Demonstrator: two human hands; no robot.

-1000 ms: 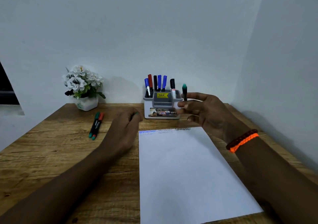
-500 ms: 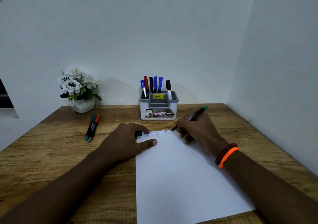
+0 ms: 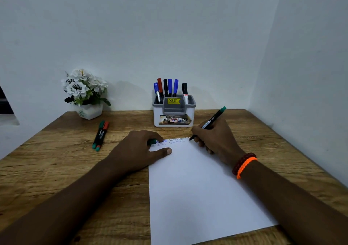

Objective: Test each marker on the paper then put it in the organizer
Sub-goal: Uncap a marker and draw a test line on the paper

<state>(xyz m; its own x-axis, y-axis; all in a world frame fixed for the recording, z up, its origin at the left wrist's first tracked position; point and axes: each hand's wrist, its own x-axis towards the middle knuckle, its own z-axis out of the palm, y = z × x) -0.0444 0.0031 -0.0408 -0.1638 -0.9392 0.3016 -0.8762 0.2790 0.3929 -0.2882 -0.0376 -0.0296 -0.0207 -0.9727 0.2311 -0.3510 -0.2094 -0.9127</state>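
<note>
A white sheet of paper (image 3: pixel 197 184) lies on the wooden table (image 3: pixel 56 169), with zigzag test marks along its top edge. My right hand (image 3: pixel 216 139) grips an uncapped green marker (image 3: pixel 212 120), its tip touching the paper's top right corner. My left hand (image 3: pixel 139 150) rests on the paper's top left corner, thumb flat on the sheet, with the green cap (image 3: pixel 152 141) held in its fingers. A white and grey organizer (image 3: pixel 174 116) stands behind the paper and holds several markers upright. Two markers, a green one (image 3: pixel 98 134) and a red one (image 3: pixel 102 135), lie to the left.
A white pot of artificial flowers (image 3: pixel 85 92) stands at the table's back left. White walls close in at the back and on the right. I wear orange and dark red bracelets (image 3: pixel 243 164) on my right wrist.
My right hand brought the green marker down from beside the organizer to the paper's top edge. My left hand moved right onto the paper's top left corner.
</note>
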